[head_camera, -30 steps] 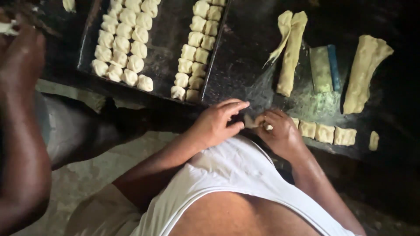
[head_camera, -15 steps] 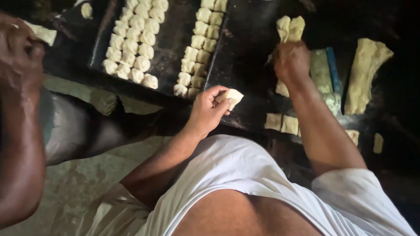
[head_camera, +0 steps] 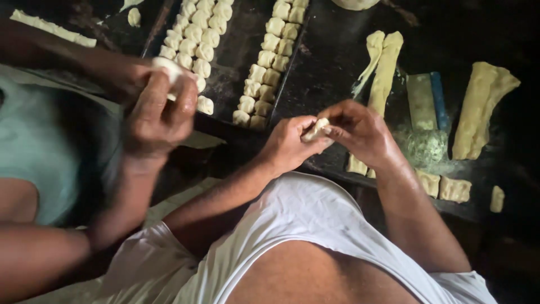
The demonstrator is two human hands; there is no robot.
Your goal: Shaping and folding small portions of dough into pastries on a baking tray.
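Observation:
My left hand [head_camera: 287, 145] and my right hand [head_camera: 360, 130] meet over the front edge of the dark work table [head_camera: 332, 67]. Together they pinch one small pale dough piece [head_camera: 315, 130] between the fingertips. Just below my right hand, cut dough pieces [head_camera: 454, 188] lie in a row along the table edge. Two long dough strips [head_camera: 385, 59] lie behind my hands.
A dark tray [head_camera: 236, 50] holds rows of shaped dough pieces [head_camera: 264, 73]. A flat scraper with a blue edge [head_camera: 424, 101] and a wide dough strip [head_camera: 484, 107] lie at the right. At the left, a co-worker's hand [head_camera: 157, 115] works a dough piece [head_camera: 169, 68].
My right hand has come back from the dough strips and joined my left hand on the dough piece. The co-worker's hands have moved in closer to the tray.

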